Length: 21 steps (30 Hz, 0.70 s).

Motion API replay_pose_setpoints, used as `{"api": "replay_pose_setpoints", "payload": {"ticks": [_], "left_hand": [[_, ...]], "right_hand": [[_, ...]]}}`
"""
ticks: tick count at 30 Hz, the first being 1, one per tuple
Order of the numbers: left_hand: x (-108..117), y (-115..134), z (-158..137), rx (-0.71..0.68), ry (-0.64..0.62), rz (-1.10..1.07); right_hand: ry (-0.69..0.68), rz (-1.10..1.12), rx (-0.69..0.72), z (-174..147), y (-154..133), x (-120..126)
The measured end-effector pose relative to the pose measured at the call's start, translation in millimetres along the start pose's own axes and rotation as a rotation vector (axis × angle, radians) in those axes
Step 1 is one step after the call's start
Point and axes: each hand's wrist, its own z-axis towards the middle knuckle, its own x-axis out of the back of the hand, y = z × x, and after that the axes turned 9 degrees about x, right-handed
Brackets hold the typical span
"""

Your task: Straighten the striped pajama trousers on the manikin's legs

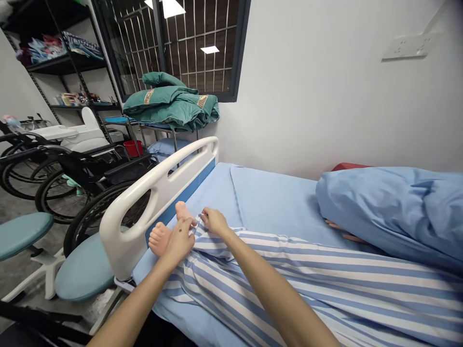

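Both of my hands meet at the cuff of the blue-and-white striped pajama trousers (289,279), down at the foot end of the hospital bed (267,202). My left hand (180,241) has its fingers curled closed on the hem edge, pinching the cloth just above the two bare feet (161,237) of the figure lying on the mattress. My right hand (214,220), at about two o'clock from the left and nearly touching it, pinches the same hem with closed fingertips. I judge the paired grip sits there because the hem is the only loose edge, and holding it on both sides keeps the cloth even over the ankle.

The feet look smooth and doll-like, so this may be a training manikin; I cannot be sure. They lie close against the white footboard (159,193), at ten o'clock from my hands. A light blue quilt (394,212) is bunched at three o'clock, leaving the legs uncovered. Folded green blankets (173,103) rest on a stand at twelve o'clock, and wheelchairs (72,178) are parked at nine o'clock beside teal stools (21,231).

The green blankets carry a gold patterned band, but I can read no lettering there or on the shelf items.
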Motion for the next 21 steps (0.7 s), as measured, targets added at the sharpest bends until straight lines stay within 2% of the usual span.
{"api": "replay_pose_setpoints", "payload": {"ticks": [3, 7, 14, 17, 21], "left_hand": [[0.5, 1.0, 3.7, 0.007, 0.065, 0.028], [-2.3, 3.8, 3.1, 0.002, 0.153, 0.159], [-11.0, 2.8, -3.7, -0.122, 0.047, 0.406], [-12.3, 1.1, -4.4, -0.170, 0.022, 0.474], [-10.7, 2.9, -9.6, -0.203, 0.051, 0.542]], "right_hand": [[0.105, -0.032, 0.010, 13.8, -11.4, 5.3], [0.150, -0.062, 0.014, 32.9, -22.7, 1.6], [-0.013, -0.016, -0.085, 41.8, -19.0, -27.4], [0.042, -0.031, -0.109, 36.2, -16.0, -29.6], [0.135, -0.051, -0.074, 16.5, -13.2, -15.6]]}}
